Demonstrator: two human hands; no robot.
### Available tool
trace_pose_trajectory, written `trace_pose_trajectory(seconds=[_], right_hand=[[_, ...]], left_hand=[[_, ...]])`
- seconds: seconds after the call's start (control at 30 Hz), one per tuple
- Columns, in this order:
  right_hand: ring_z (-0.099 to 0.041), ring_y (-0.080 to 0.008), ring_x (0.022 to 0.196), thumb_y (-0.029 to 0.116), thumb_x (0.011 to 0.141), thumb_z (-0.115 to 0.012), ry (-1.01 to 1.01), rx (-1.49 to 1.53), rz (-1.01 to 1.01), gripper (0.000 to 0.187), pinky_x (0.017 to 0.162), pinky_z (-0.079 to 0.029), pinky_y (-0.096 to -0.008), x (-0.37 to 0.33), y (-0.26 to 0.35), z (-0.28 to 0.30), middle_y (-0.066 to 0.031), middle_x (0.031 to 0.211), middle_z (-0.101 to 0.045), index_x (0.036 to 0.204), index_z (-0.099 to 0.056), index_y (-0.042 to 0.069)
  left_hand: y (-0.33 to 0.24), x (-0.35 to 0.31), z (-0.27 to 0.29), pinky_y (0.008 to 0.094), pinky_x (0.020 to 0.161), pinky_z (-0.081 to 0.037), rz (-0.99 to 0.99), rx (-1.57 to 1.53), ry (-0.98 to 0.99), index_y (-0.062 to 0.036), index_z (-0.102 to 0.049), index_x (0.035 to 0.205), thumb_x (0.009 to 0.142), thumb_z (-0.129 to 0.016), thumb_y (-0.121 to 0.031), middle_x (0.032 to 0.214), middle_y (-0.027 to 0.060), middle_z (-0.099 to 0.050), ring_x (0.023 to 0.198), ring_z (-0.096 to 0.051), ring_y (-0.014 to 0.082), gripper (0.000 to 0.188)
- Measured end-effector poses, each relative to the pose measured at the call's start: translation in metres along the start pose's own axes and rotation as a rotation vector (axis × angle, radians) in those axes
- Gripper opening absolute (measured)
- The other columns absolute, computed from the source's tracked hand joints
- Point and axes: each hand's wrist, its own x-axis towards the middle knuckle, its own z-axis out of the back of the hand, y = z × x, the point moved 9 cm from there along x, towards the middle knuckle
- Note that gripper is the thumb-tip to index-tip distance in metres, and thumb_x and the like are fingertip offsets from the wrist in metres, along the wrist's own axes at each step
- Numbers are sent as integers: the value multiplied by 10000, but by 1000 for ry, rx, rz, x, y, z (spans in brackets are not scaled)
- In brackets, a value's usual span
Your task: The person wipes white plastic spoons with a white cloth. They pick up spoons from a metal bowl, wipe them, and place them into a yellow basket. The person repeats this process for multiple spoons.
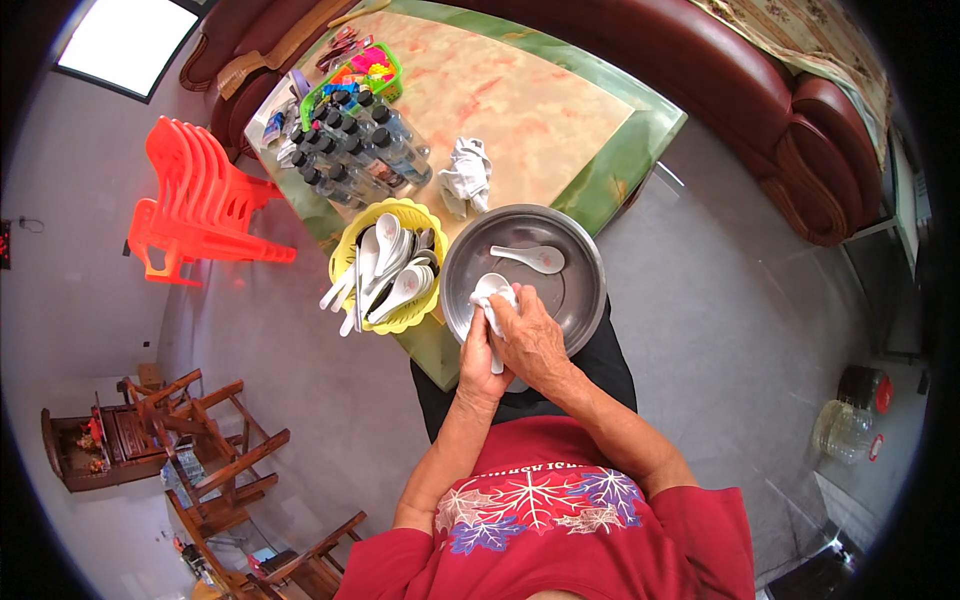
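Observation:
Over the near rim of a round metal basin point(590, 285), my two hands meet around a white soup spoon point(492, 284). My left hand point(482, 358) is closed on its handle, which pokes out below the fingers. My right hand point(535, 340) presses a white cloth point(497, 308) against the spoon just under its bowl. Another white soup spoon point(535, 258) lies inside the basin. To the left, a yellow scalloped basket point(413, 213) holds several white spoons point(388, 262) and some dark ones, handles sticking out over its left edge.
A crumpled white cloth point(467, 178) lies on the marble-patterned table point(520, 110) behind the basin. Several clear bottles with black caps point(370, 150) stand behind the basket, near a green basket point(393, 88) of colourful items. Stacked orange plastic chairs point(195, 205) stand on the left.

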Motion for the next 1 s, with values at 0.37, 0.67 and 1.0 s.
trace_pose_trajectory(seconds=[0.37, 0.67, 1.0], right_hand=[[-589, -293, 760, 111, 719, -629, 42, -6, 180, 199, 595, -492, -398, -10, 9, 7, -89, 825, -522, 915, -590, 112], [-553, -268, 737, 130, 705, -637, -134, -58, 92, 251, 574, -478, -364, 16, 16, 11, -76, 818, -504, 950, -590, 102], [-594, -313, 807, 62, 761, -672, 208, 480, 101, 321, 679, -494, -367, -41, 19, 8, -136, 914, -561, 1072, -592, 62]], left_hand=[[1, -7, -15, 412, 988, -396, 0, -48, 100, -67, -406, 1308, 954, -240, -534, 1264, 107, -500, 1176, -478, 256, 609], [-2, -6, -11, 379, 960, -429, -57, -67, 71, -139, -436, 1292, 932, -374, -519, 1241, 52, -521, 1148, -502, 214, 527], [-25, -6, -8, 417, 855, -485, -134, -178, 118, -113, -500, 1162, 964, -394, -382, 1145, 110, -574, 1084, -542, 264, 351]])
